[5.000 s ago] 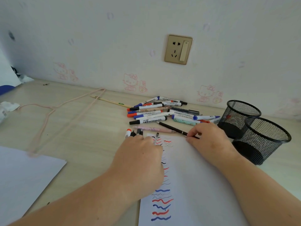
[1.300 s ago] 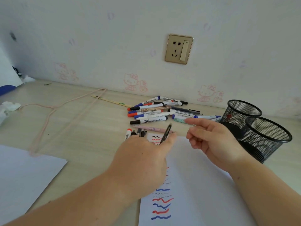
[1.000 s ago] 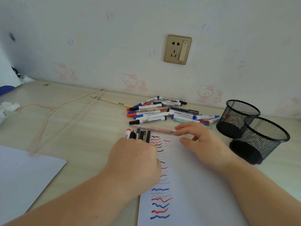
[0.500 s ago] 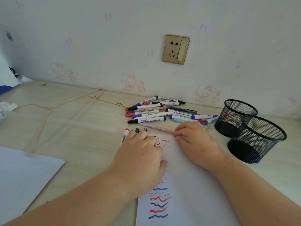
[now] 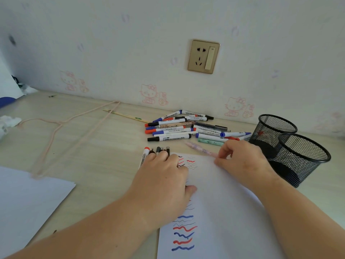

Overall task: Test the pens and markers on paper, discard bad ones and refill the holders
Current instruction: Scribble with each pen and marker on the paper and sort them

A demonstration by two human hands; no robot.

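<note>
A white test sheet [image 5: 220, 212] with red, blue and black squiggles lies in front of me. My left hand [image 5: 164, 176] rests flat on its left edge and over a row of tested pens and a red-capped marker [image 5: 144, 156]. My right hand [image 5: 240, 161] pinches the near end of a pink pen [image 5: 197, 148] lying at the sheet's top edge. A pile of untested markers and pens [image 5: 179, 128] lies behind the sheet. Two black mesh holders [image 5: 272, 131] [image 5: 302, 157] stand at the right.
A pink wire hanger [image 5: 61, 126] and a thin wooden stick [image 5: 127, 115] lie on the table at left. Another white sheet [image 5: 24, 202] sits at the near left. Crumpled white paper [image 5: 7, 122] is at the far left edge. The wall with a socket [image 5: 203, 56] closes the back.
My left hand laid a black pen down with the tested row and flattened onto the sheet. My right hand moved to the pink pen and closed its fingertips on it.
</note>
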